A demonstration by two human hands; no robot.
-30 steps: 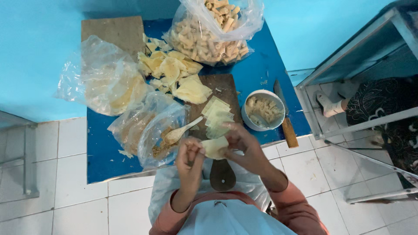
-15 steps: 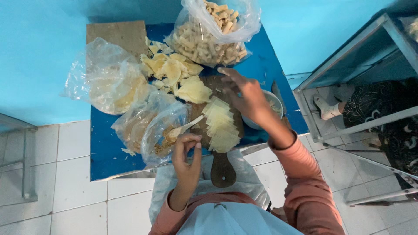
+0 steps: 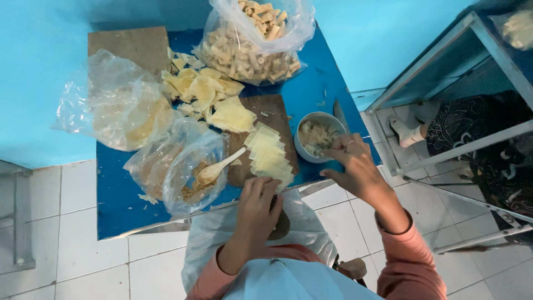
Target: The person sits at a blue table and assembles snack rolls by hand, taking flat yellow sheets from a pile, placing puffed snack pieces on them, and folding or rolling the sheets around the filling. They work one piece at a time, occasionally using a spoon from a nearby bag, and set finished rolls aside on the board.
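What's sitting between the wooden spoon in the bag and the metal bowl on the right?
In the head view, between the wooden spoon and the metal bowl lies the stack of pale square wrappers on the dark cutting board.

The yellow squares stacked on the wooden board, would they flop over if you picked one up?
Probably, yes. The yellow squares look very thin and flat, so one would likely droop and feel light. The loose ones piled behind lie bent and crumpled, so they seem soft and may tear. The stack is fanned out, so a push would likely slide it apart.
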